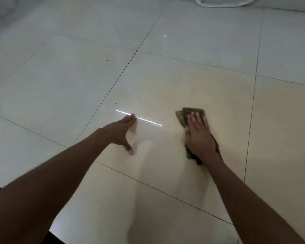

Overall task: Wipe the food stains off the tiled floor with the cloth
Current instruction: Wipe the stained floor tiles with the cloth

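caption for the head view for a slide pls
Right hand presses cloth flat on tiled floor; left hand braces beside it.

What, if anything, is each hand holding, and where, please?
The right hand presses flat on the cloth, covering its near part; no closed grip. The left hand rests bare on the floor.

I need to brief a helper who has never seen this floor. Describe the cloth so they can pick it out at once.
Start from the glossy cream tiled floor and find the bright streak of reflected light on the centre tile. Just to its right, the right hand lies flat on the cloth. It is a folded, brownish-green rag, the only dark fabric on the pale tiles.
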